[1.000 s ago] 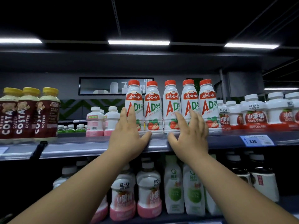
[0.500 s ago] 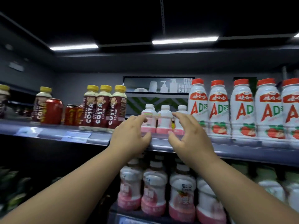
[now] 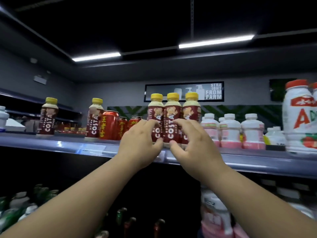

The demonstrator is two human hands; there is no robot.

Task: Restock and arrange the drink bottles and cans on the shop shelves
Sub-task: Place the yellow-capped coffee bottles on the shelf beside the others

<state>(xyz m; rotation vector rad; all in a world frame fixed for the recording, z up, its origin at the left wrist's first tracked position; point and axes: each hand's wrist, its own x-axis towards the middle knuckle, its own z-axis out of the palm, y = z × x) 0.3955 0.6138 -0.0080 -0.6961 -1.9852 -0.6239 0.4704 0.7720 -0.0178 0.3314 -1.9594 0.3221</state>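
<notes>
L hand [image 3: 139, 145] & R hand [image 3: 194, 145] unclenched, loosely curved, before three Costa bottles [image 3: 172, 114]; contact unclear.

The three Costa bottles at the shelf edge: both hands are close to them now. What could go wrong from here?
The three Costa bottles stand tight together near the shelf's front edge; a pull by the left hand or right hand could tip one off.
The red cans stand close on their left; sliding the bottles that way may knock them.
Blur hides whether either grip has closed; a loose one may slip.
</notes>
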